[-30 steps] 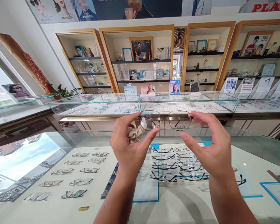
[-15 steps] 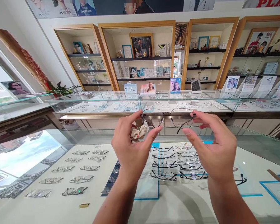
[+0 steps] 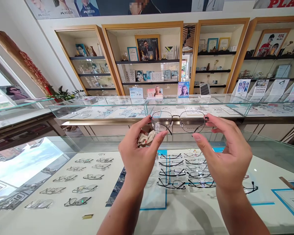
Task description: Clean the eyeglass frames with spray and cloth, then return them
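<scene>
A pair of thin dark-rimmed eyeglasses (image 3: 176, 116) is held up in front of me, lenses facing me, above the glass counter. My left hand (image 3: 136, 158) grips the frame's left corner with its fingers; a crumpled beige cloth (image 3: 146, 139) is tucked behind its thumb. At the opposite corner, the fingers of my right hand (image 3: 231, 151) close on the frame. Both thumbs point inward below the lenses. Beneath my hands, several dark-framed glasses (image 3: 171, 183) lie in two columns, partly covered by my right hand and wrist.
More glasses (image 3: 85, 188) lie in rows on the left of the white counter surface (image 3: 107, 222). A small gold piece (image 3: 87, 216) is near the front. Farther back stand a glass display case (image 3: 198, 101), a plant (image 3: 63, 93) and wooden wall shelves (image 3: 143, 25).
The eyeglasses have shifted slightly up and to the right, and their tilt has changed. My right hand has moved a little to the right, and the grip stays on both corners.
</scene>
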The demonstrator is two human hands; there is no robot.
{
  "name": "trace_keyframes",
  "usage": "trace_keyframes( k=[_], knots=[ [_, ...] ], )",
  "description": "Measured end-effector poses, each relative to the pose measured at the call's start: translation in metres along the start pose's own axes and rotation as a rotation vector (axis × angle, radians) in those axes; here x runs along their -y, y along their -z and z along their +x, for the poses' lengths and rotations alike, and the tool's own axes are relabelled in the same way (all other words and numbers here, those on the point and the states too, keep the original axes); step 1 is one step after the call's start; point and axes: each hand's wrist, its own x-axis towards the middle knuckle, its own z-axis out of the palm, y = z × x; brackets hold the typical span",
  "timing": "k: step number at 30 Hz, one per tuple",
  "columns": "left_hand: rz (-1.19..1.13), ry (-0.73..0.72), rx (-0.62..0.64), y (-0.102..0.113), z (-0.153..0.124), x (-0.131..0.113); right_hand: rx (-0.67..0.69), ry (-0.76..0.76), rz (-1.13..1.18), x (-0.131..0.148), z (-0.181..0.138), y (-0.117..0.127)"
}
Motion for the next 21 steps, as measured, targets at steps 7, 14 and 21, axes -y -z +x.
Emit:
trace_keyframes(
  k=[7, 14, 21],
  knots=[
    [-0.009, 0.008, 0.012, 0.0001, 0.0011, 0.0013, 0.008, 0.032, -0.018, -0.0004, 0.0005, 0.0012],
    [0.010, -0.003, 0.001, 0.0007, 0.0009, 0.0003, 0.028, 0.005, -0.016, -0.0001, 0.0005, 0.0015],
    [0.012, -0.023, -0.013, 0.0012, 0.0023, -0.0008, 0.020, 0.007, -0.015, 0.0003, 0.0011, 0.0007]
  ],
)
